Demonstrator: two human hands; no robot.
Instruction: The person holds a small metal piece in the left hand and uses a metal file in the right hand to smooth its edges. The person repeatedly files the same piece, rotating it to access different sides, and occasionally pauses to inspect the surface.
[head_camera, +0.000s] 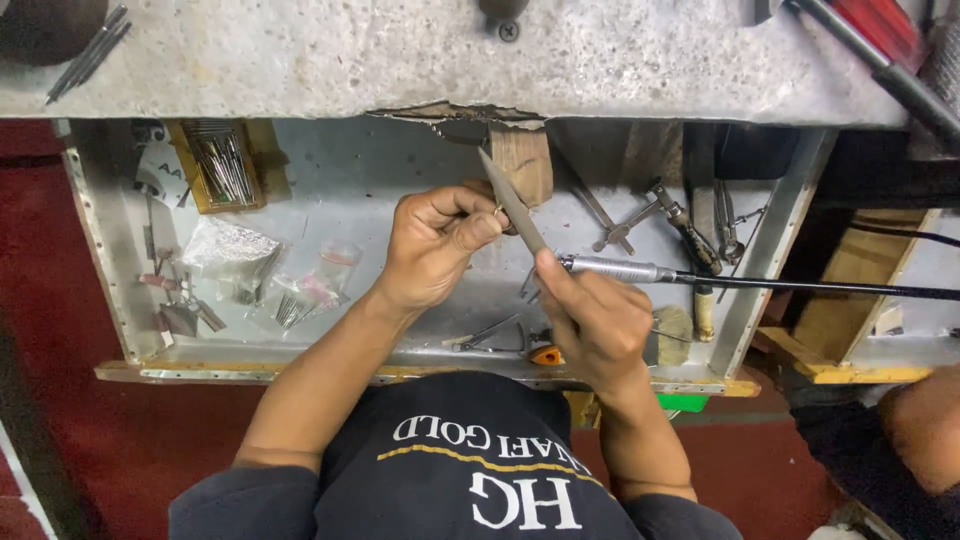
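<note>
My left hand (435, 243) pinches a small ring (497, 211) between thumb and forefinger, held against the wooden bench peg (523, 162). My right hand (592, 318) grips a slim grey metal file (512, 203), whose tip slants up and to the left across the ring. Both hands hover over an open metal drawer tray (345, 195) under the bench edge.
A rotary handpiece (618, 268) with a black cable lies across the tray beside my right hand. Pliers and tweezers (690, 230) rest at the right, plastic bags (232, 252) and a box of burs (222, 165) at the left. Another person's arm (925, 430) is at the lower right.
</note>
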